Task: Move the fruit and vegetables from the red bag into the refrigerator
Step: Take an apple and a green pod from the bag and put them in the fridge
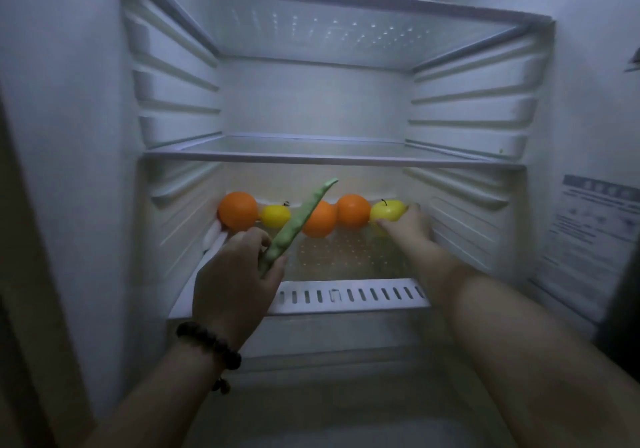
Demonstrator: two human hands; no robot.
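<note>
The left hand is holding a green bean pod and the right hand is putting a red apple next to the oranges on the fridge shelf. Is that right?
Almost. The apple is yellow, not red, as the head view shows. The rest holds: the left hand holds the green bean pod, and the right hand sets the apple beside the oranges on the shelf.

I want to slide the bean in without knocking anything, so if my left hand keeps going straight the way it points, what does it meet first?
Probably the middle orange: the long green bean pod in the left hand already points toward it, though depth is unclear.
</note>
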